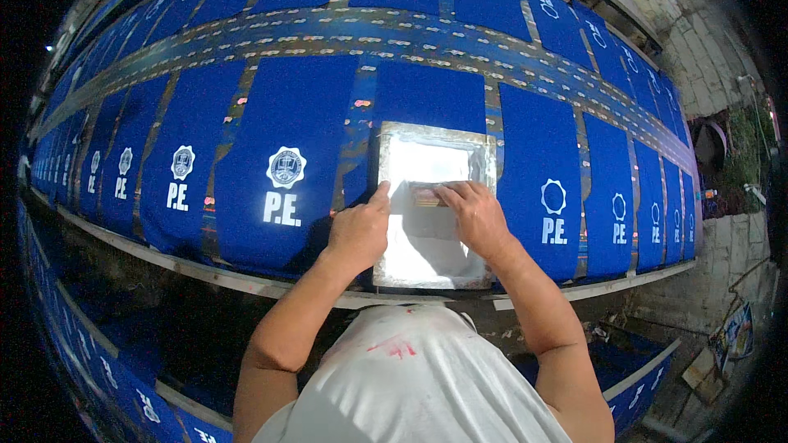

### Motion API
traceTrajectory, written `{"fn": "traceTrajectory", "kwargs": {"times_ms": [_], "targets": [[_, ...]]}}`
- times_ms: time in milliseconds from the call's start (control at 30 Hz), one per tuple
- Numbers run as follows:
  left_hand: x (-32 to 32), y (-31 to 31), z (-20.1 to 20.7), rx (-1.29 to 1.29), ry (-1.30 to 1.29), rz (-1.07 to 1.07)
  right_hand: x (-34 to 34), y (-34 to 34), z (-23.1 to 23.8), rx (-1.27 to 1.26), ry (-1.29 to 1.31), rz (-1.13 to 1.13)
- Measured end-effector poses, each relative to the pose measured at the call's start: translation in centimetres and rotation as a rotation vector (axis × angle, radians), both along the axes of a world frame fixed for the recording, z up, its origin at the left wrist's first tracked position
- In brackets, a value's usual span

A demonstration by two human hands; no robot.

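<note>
A screen printing frame (pixel 438 280) with pale, worn edges lies flat over a blue fabric panel (pixel 435 94). My left hand (pixel 359 234) grips its left rim, with the index finger stretched along the edge. Inside the frame, my right hand (pixel 478 217) is closed on a squeegee (pixel 425 196) with a brownish handle, set on the white mesh about midway. My fingers hide its right end. White light falls across the mesh, and shadow darkens its lower part. Left of the frame, a blue panel (pixel 324 115) bears a detailed white badge and letters.
Blue panels lie in two rows along a long table; one right of me (pixel 538 148) shows a badge outline and letters. A patterned strip (pixel 410 37) runs between the rows. The table's wooden edge (pixel 246 281) is close to my body. A block wall (pixel 694 57) stands at right.
</note>
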State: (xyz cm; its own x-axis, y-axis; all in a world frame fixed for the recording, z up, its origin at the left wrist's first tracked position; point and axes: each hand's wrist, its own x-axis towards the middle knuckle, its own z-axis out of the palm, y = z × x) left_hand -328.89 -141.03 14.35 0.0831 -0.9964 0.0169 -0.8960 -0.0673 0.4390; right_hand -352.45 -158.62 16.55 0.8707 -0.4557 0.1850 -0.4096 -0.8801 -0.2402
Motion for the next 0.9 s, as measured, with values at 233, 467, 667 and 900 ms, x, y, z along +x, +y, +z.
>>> {"fn": "traceTrajectory", "kwargs": {"times_ms": [233, 467, 667, 900], "targets": [[-0.2, -0.1, 1.0, 0.076, -0.018, 0.027, 4.2, -4.8, 1.8, 0.007, -0.042, -0.040], [-0.2, -0.2, 1.7, 0.115, -0.024, 0.038, 6.3, -7.2, 2.2, 0.068, 0.097, 0.076], [0.2, -0.3, 1.3, 0.066, -0.058, -0.011, 2.8, -6.6, 3.3, 0.136, 0.193, 0.240], [1.3, -0.5, 0.4, -0.071, -0.019, -0.030, -4.5, 6.0, 4.3, 0.183, 0.183, 0.097]]}}
